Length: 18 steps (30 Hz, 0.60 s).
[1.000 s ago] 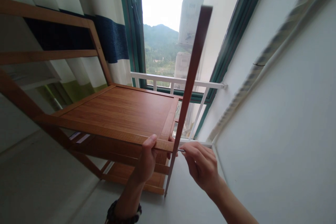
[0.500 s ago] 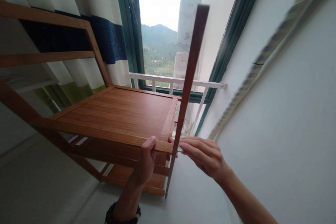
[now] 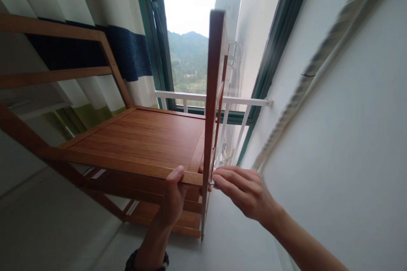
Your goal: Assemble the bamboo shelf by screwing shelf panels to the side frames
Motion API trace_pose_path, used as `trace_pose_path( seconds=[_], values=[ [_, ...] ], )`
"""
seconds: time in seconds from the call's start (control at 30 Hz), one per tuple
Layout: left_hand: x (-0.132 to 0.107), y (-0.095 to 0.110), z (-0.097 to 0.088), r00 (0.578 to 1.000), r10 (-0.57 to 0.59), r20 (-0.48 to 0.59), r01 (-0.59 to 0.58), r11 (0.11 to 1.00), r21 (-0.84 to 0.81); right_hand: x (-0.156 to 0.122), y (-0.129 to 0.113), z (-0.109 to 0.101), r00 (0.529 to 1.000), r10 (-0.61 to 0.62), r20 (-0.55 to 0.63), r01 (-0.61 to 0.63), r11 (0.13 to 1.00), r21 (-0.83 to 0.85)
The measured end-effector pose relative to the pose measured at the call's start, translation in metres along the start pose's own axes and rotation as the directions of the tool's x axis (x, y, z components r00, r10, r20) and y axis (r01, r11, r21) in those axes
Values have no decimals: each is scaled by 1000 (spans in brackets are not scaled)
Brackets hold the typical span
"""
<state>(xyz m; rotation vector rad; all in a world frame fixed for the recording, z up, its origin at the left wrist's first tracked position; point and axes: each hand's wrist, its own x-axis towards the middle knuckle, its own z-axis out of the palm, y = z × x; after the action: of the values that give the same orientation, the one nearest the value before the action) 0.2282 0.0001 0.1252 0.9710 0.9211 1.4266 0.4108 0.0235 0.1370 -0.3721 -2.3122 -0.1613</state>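
Observation:
My left hand (image 3: 174,197) is closed around the front rail of a brown wooden shelf (image 3: 136,139), its thumb on top. Its other fingers pass underneath, and some fingertips show beside the upright side frame (image 3: 209,106). That frame stands against the shelf's right end. On the frame's outer side my right hand (image 3: 243,190) pinches a small metal screw (image 3: 211,183) at the height of the rail. The screw's tip meets the frame; how deep it sits is hidden.
At left, the rack's other side frame (image 3: 57,74) rises before a striped curtain (image 3: 130,51). Lower shelves (image 3: 181,220) lie beneath. Behind are a green-framed window (image 3: 157,51) and a white railing (image 3: 187,96). A white wall (image 3: 343,135) with a wrapped pipe (image 3: 295,106) stands at right.
The side frame has turned and its top has swung left, so its inner bars now show. My right hand has shifted slightly left with it. My left hand keeps its grip on the rail.

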Motion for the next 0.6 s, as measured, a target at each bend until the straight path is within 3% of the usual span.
trace_pose_path(
  seconds=[0.1,0.27,0.6],
  values=[
    [-2,4,5,997,38,-62,-33,997,71,1,0,-1,1000,-19,10,19,1000,-11],
    [-3,4,4,1000,17,-2,-17,995,102,4,-11,-1,989,145,26,-146,989,29],
    [-6,6,6,999,32,-37,-29,995,95,8,-15,-3,980,201,15,-200,967,155]
  ],
)
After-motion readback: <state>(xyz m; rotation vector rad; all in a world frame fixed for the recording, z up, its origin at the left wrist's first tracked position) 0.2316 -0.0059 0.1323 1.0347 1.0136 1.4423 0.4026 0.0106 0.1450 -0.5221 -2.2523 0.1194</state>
